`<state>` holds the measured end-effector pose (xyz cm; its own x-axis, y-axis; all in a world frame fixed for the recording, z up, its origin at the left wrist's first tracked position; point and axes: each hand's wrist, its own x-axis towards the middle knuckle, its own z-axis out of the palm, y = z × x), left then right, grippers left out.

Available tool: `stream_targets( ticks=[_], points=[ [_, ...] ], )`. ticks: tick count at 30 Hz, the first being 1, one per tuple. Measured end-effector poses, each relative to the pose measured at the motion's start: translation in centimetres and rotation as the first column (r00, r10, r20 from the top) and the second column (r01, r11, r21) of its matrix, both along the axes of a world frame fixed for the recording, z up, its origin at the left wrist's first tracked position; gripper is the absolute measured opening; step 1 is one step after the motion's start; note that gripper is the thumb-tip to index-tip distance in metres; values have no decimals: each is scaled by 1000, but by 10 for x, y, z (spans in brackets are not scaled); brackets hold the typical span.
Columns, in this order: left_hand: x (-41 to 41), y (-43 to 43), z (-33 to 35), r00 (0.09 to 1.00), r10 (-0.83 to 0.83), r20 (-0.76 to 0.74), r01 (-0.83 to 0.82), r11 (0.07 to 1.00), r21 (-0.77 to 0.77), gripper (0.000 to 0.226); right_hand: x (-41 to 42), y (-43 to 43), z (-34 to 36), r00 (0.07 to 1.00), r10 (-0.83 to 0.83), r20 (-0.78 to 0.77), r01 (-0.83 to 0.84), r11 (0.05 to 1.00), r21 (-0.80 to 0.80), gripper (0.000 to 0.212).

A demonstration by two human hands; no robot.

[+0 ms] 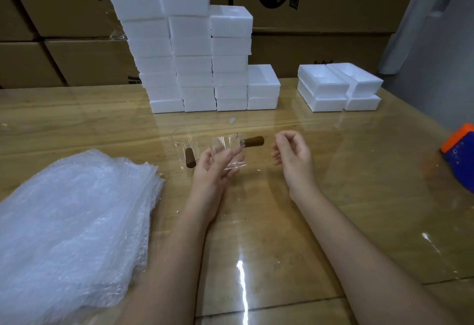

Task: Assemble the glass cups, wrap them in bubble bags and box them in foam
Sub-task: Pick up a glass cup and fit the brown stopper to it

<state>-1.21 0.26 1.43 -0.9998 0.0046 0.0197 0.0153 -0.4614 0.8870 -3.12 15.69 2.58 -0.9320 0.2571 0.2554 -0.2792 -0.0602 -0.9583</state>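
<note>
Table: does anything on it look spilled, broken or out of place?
Only small white crumbs, likely foam, scattered on the table; the biggest lies before the foam boxes. The glass cup in the left hand looks whole.

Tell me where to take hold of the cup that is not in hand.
On the rear cup, take the wooden handle from the near side: it sticks out toward you, clear of the glass. The left hand holds the other cup, so the free right hand probably suits.
</note>
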Motion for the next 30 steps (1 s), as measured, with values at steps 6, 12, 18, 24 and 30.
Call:
stream_targets(
  ticks=[6, 12, 18, 24, 30],
  points=[
    [3, 0, -2, 992, -108, -66, 102, 991, -81, 32, -3, 17, -1, 958, 257, 128, -287, 855, 432, 13],
    [13, -8, 16, 995, 54, -83, -81, 921, -381, 62, -2, 22, -9, 844, 437, 310, -532, 754, 387, 31],
    [26, -67, 55, 759, 476, -444, -521, 36, -853, 15, -8, 25, -21, 958, 151, 246, -269, 774, 573, 22],
    [36, -145, 65, 769, 631, 98, 260, -169, -951, 49, -6, 26, -22, 987, -107, 120, -38, 568, 822, 30],
    [50, -151, 65, 766, 628, -134, -25, -180, -983, 27, -6, 28, -23, 980, -147, 132, -33, 538, 842, 31]
  ],
)
